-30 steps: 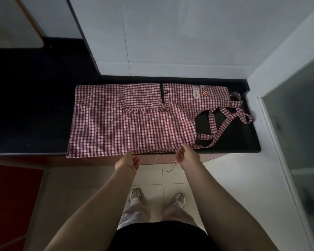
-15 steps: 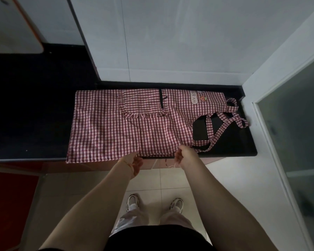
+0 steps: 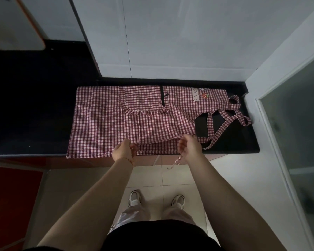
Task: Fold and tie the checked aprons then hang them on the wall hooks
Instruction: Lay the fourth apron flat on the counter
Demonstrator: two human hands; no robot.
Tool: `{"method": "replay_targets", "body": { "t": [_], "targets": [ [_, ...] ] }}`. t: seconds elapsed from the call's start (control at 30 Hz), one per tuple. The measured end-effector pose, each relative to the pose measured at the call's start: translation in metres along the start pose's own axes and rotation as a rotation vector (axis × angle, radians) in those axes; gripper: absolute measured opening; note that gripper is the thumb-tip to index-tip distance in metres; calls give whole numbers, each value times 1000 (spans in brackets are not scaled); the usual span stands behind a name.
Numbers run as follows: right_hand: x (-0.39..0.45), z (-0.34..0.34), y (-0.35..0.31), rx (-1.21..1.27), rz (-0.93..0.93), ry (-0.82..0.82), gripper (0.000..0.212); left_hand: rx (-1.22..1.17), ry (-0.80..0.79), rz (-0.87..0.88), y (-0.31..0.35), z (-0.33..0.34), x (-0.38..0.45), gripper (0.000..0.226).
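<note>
So compared to half a second back, I've got both hands up off the front lip of the bench (image 3: pixel 230 142) and they've lifted the near edge of the apron (image 3: pixel 105 120) with them. The left hand (image 3: pixel 123 151) and right hand (image 3: pixel 188 146) each pinch that near hem, fingers curled into the cloth, and the strip between them is raised and starting to turn back over the rest. Before, that hem was lying flat at the bench edge.

The apron is spread sideways across the black bench, bib end to the right, its left corner hanging a bit past the front edge. The straps (image 3: pixel 232 116) loop loosely on the bare right end of the bench, close to the side wall. A thin tie (image 3: pixel 176 163) dangles below my right hand over the floor tiles (image 3: pixel 172 176).

There's a white patch (image 3: pixel 196 95) by a strawberry badge (image 3: pixel 204 95) near the bib; the lettering is too small for me to read.
</note>
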State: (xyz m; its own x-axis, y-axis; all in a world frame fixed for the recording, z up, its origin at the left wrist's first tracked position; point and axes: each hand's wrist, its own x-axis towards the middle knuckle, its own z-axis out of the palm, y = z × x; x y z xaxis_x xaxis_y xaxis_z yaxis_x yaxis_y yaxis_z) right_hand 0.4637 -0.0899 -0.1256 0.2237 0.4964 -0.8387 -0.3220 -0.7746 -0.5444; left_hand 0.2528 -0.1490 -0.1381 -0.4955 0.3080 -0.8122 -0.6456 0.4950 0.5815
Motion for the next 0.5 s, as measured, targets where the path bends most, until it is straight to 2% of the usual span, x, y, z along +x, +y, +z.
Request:
{"method": "replay_targets", "body": {
  "t": [0.13, 0.27, 0.33, 0.4, 0.5],
  "targets": [
    [8, -15, 31, -295, 125, -15, 17, 77, 84, -92, -25, -10, 2, 16],
    [11, -25, 35, -497, 216, 14, 11, 112, -51, -231, -41, -3, 2, 30],
    [14, -29, 30, -434, 194, 45, 8, 146, -159, -253, -46, 5, 3, 34],
    [22, -36, 27, -290, 118, 82, 26, 173, -246, -283, -51, 11, 3, 35],
    [23, -42, 26, -126, 70, 130, 39, 185, -289, -315, -56, 16, 1, 26]
  ]
}}
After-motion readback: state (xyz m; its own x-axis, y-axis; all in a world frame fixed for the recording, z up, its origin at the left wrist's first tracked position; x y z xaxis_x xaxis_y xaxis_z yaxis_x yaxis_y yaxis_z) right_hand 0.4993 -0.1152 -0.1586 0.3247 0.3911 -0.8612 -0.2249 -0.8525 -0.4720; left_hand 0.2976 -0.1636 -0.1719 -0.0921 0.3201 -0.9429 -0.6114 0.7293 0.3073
